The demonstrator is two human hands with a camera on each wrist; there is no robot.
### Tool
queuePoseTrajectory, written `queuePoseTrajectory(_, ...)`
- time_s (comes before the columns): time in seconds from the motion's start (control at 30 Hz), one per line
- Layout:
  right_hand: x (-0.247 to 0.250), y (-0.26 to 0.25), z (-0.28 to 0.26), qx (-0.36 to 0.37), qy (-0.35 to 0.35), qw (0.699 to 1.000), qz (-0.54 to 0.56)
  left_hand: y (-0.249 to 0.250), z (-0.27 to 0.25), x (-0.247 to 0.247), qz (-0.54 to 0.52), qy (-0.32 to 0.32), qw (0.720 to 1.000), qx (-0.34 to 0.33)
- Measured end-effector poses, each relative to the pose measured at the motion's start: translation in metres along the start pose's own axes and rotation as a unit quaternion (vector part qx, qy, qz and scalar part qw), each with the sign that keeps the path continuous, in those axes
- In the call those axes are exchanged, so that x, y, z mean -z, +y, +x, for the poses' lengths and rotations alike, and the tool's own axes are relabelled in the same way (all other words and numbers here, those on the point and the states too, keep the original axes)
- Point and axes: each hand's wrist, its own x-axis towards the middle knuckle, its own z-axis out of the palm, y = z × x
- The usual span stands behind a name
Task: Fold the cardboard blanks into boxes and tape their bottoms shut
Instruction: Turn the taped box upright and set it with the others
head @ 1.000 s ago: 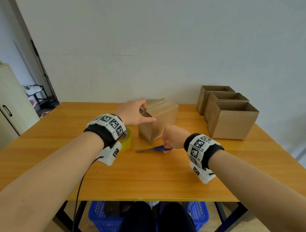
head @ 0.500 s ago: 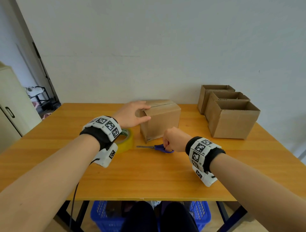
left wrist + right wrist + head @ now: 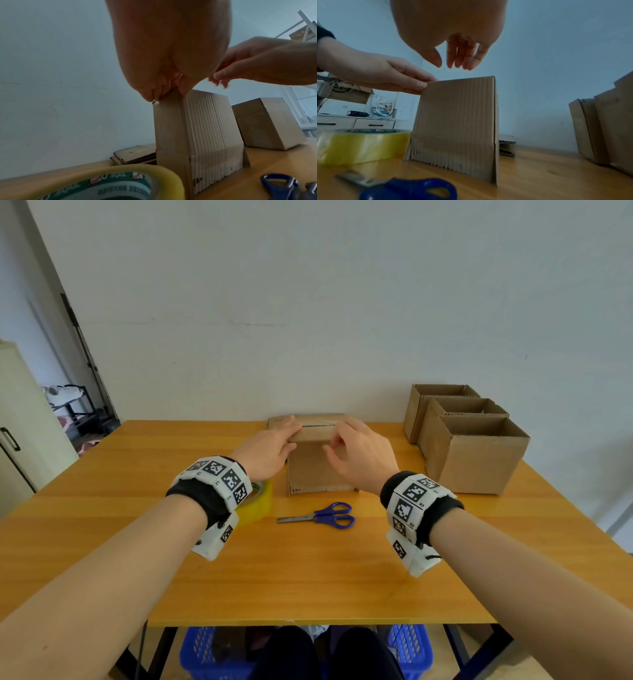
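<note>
A folded cardboard box stands mid-table with its flaps closed on top and a dark seam between them. My left hand grips its top left corner, thumb on the front face and fingers over the top edge. My right hand hovers just above the top's right part, fingers relaxed and holding nothing; the right wrist view shows a gap between these fingertips and the box. A yellow tape roll lies left of the box, partly under my left wrist.
Blue-handled scissors lie shut on the table in front of the box. Three open-topped finished boxes stand in a row at the right. Flat blanks lie against the wall behind the box. Blue baskets sit under the table.
My right hand has let go of the scissors, which now lie on the table, and has risen over the box. The box has turned square to me under my left hand.
</note>
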Motion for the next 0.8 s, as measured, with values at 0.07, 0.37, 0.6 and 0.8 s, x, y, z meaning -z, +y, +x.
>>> queuePoseTrajectory(0.07,-0.003,-0.002,0.010,0.005,0.009,1.000,0.011,0.002,0.000,-0.001,-0.023,-0.002,1.000,0.006)
queuePoseTrajectory(0.37,-0.020,-0.018,0.035,-0.040,-0.190,0.981,0.004,0.006,0.001,-0.006,-0.081,-0.005,0.997,0.015)
queuePoseTrajectory(0.6,-0.013,0.017,0.026,-0.100,-0.166,0.981,0.000,0.012,0.000,-0.004,-0.067,-0.012,0.996,0.054)
queuePoseTrajectory(0.8,-0.007,0.028,0.021,-0.221,-0.165,0.952,0.131,0.016,0.001,-0.001,-0.134,-0.018,0.988,0.077)
